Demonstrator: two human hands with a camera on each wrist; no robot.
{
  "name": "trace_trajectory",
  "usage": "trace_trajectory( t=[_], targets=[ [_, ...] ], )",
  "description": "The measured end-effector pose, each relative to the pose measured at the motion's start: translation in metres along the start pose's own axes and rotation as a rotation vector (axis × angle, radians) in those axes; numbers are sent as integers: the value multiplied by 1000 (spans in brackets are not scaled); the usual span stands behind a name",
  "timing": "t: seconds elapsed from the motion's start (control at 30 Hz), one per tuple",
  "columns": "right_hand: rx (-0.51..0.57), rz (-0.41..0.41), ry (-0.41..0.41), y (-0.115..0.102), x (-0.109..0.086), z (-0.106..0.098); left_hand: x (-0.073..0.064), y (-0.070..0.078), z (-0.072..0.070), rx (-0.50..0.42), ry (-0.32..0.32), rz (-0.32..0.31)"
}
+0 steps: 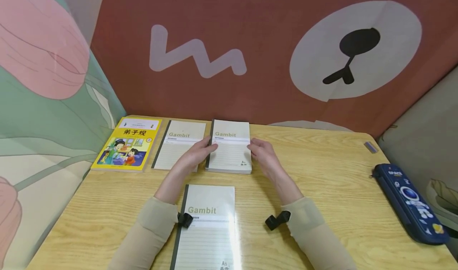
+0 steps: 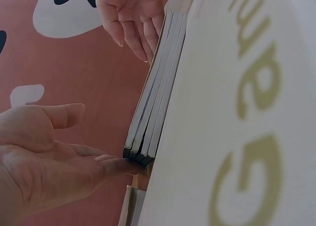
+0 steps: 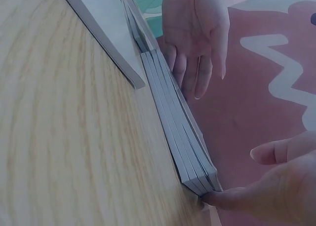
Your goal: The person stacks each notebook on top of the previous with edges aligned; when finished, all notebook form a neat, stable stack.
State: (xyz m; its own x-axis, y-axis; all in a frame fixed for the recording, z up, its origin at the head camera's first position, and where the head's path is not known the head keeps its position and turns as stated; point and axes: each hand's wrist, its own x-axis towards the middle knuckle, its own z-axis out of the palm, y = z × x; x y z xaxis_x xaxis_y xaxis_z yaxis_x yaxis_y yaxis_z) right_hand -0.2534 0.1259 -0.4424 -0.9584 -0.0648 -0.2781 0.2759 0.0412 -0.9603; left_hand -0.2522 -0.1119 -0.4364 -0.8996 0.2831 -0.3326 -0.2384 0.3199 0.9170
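A small stack of Gambit notebooks (image 1: 230, 154) with dark spines lies on the table between the two hands. Along the spine side, my left hand (image 1: 193, 155) touches the stack with extended fingertips; its thumb (image 2: 69, 115) is raised clear in the left wrist view. Fingers of my right hand (image 1: 264, 154) touch the opposite edge low down, and the right thumb (image 3: 271, 153) also stands off the pages. Another Gambit notebook (image 1: 185, 129) lies just left of the stack, partly behind my left hand. Closer to me is one more Gambit notebook (image 1: 211, 242), partly under my left sleeve.
A yellow picture-covered book (image 1: 125, 146) lies at the table's far left. On the right are a blue astronaut pencil case (image 1: 409, 202) and a small eraser-like block (image 1: 370, 147). A printed curtain (image 1: 214, 95) hangs behind the wooden table (image 1: 315, 174).
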Motion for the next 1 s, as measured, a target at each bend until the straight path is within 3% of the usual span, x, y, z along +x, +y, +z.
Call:
trace_trajectory(
  t=[0.4, 0.63, 0.83, 1.0],
  targets=[
    [1, 18, -9, 6, -6, 2, -2, -5, 4, -35, -28, -17],
    [-32, 25, 2, 3, -7, 5, -2, -1, -2, -72, -10, -44],
    [0, 19, 33, 0, -8, 1, -2, 5, -7, -96, 7, -26],
    [-50, 11, 12, 0, -18, -5, -10, 9, -13, -49, 44, -15]
  ],
)
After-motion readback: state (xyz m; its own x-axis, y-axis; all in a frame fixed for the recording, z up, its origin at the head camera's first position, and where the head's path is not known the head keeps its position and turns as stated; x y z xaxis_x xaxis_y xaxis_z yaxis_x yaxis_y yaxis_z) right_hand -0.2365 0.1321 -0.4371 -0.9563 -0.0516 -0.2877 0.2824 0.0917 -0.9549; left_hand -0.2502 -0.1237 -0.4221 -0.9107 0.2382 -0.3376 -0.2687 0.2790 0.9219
